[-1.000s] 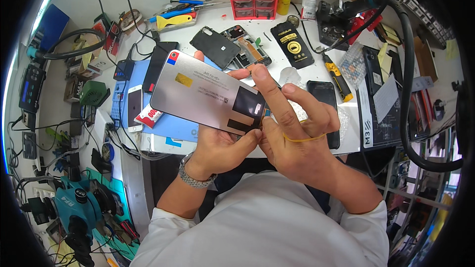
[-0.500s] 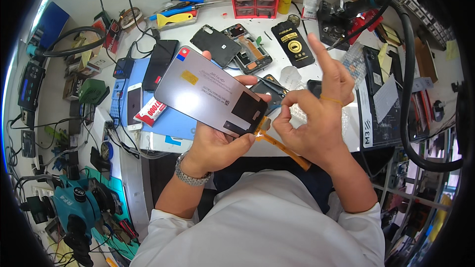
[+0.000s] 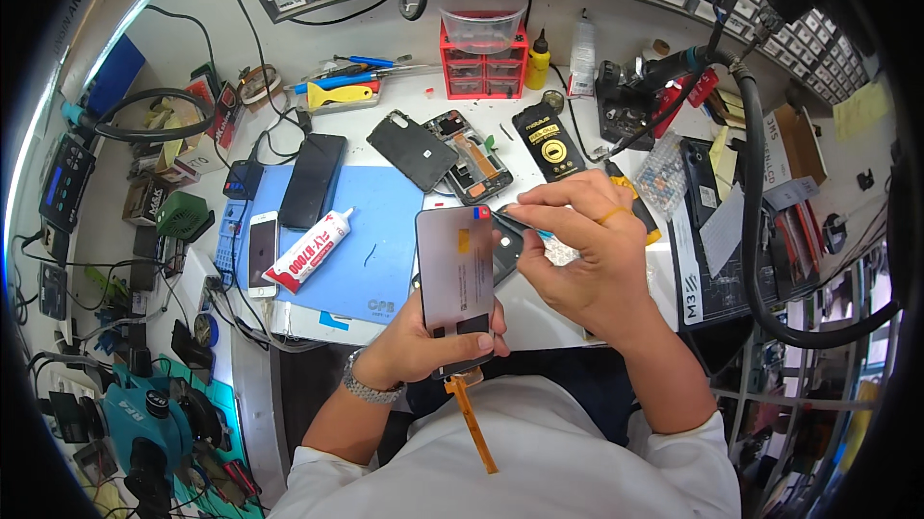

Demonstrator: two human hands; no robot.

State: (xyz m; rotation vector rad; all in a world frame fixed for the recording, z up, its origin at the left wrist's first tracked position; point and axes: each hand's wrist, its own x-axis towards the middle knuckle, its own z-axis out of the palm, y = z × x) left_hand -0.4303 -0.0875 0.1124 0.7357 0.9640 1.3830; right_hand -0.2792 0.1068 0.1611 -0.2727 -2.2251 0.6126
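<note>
My left hand [image 3: 423, 341] grips a phone screen panel [image 3: 455, 278] from below, holding it nearly upright with its grey back toward me. An orange flex ribbon [image 3: 474, 428] hangs from the panel's lower edge over my white shirt. My right hand [image 3: 582, 254] sits just right of the panel, fingers pinched on a thin dark tool [image 3: 515, 223] whose tip touches the panel's top right corner. A dark phone body [image 3: 505, 254] lies on the bench behind the panel, mostly hidden.
A blue work mat [image 3: 375, 230] carries a glue tube [image 3: 306, 252] and a black phone [image 3: 312, 179]. A white phone [image 3: 262, 248], an opened phone frame [image 3: 472, 155], a back cover [image 3: 416, 149], a black battery [image 3: 549, 141], red drawers [image 3: 484, 65] and hand tools [image 3: 337, 91] surround it.
The panel has swung from a slanted, sideways hold to nearly upright and closer to me. My right hand dropped from raised open fingers to pinching a tool at the panel's top corner.
</note>
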